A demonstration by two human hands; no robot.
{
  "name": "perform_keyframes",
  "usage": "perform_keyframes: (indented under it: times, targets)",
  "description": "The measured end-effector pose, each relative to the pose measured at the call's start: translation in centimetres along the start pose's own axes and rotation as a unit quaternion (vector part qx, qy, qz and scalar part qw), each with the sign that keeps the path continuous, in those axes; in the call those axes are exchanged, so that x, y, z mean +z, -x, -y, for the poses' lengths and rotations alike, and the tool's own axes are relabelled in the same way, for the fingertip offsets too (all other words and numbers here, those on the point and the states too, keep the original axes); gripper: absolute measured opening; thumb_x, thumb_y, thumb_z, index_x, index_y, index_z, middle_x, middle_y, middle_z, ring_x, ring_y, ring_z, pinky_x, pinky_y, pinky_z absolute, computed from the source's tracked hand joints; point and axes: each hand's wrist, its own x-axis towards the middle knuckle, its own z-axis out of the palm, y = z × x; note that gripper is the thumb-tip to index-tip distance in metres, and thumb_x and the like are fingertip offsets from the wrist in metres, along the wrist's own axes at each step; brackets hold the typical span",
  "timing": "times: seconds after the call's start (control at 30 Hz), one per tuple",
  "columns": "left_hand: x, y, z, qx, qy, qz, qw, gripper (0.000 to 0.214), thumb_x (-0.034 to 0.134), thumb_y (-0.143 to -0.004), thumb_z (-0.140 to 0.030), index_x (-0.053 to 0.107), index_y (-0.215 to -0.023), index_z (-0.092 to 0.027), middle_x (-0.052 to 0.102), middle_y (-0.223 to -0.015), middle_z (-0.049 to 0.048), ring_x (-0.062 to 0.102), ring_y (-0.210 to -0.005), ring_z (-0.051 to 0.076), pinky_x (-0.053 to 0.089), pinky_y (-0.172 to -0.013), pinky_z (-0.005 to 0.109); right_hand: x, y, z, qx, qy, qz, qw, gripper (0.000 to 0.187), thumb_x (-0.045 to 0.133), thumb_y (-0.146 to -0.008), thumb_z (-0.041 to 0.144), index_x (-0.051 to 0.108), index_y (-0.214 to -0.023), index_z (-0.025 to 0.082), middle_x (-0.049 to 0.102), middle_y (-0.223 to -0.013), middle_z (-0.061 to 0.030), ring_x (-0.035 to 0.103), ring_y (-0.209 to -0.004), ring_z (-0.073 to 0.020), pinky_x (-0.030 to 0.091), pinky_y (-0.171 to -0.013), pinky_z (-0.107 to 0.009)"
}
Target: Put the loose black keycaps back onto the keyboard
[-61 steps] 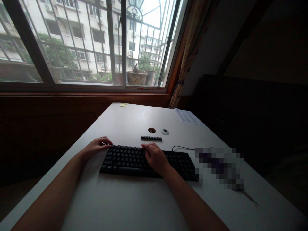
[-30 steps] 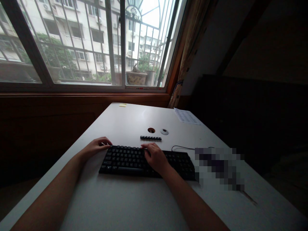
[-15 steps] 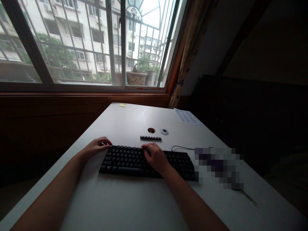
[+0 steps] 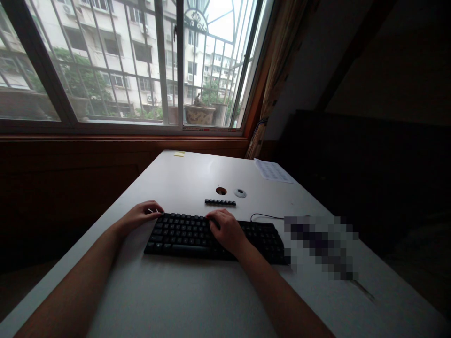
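A long black plastic keyboard (image 4: 183,234) lies on the white desk (image 4: 169,298), left hand (image 4: 145,212) at its far left corner, right hand (image 4: 227,230) curled over its middle; whether either grips, I cannot tell.

Head-worn view; forward, down over the desk (image 4: 183,295)

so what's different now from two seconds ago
Very little: the fingertips of the right hand seem slightly lower over the keyboard, too small a shift to be sure. I see nothing newly taken hold of or let go. The left hand at the keyboard's far left corner, the keyboard and the black strip beyond it stayed put.
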Motion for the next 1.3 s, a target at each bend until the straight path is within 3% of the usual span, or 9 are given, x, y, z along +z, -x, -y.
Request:
perform_keyframes:
  times: [0.33,0.63,0.73,1.3]
  targets:
    - [0.1,0.0,-0.3,0.002,0.000,-0.005,1.000,0.030,0.064,-0.086,-0.049,0.073,-0.093,-0.021,0.065,-0.097,0.0058,0.062,-0.091,0.024,0.050,-0.078,0.033,0.4,0.1,0.1,-0.002,0.030,0.015,0.999,0.018,0.057,-0.088,0.016,0.065,-0.103,0.022,0.071,-0.101,-0.0054,0.064,-0.100,-0.0212,0.047,-0.094,-0.040]
    - [0.1,0.0,0.0,-0.003,0.003,-0.008,1.000,0.029,0.065,-0.086,-0.048,0.073,-0.094,-0.021,0.065,-0.097,0.0053,0.061,-0.092,0.024,0.049,-0.078,0.033,0.4,0.4,0.5,-0.021,0.055,0.026,0.998,0.020,0.058,-0.092,0.025,0.064,-0.111,0.023,0.069,-0.115,-0.0081,0.057,-0.119,-0.0251,0.043,-0.102,-0.044]
    - [0.1,0.0,-0.1,-0.002,0.008,-0.006,1.000,0.028,0.065,-0.086,-0.047,0.074,-0.093,-0.022,0.066,-0.097,0.0051,0.062,-0.092,0.024,0.049,-0.079,0.033,0.2,0.4,0.8,-0.020,0.062,0.020,0.998,0.027,0.058,-0.093,0.027,0.062,-0.119,0.024,0.066,-0.119,-0.0090,0.055,-0.120,-0.0258,0.043,-0.102,-0.045]
    - [0.0,0.0,-0.1,-0.003,0.001,-0.006,1.000,0.028,0.065,-0.085,-0.047,0.074,-0.093,-0.022,0.067,-0.097,0.0056,0.063,-0.092,0.024,0.049,-0.079,0.033,-0.2,0.4,1.1,-0.006,0.070,0.032,0.997,0.025,0.054,-0.096,0.028,0.060,-0.120,0.024,0.067,-0.118,-0.0070,0.054,-0.120,-0.0244,0.042,-0.104,-0.043]
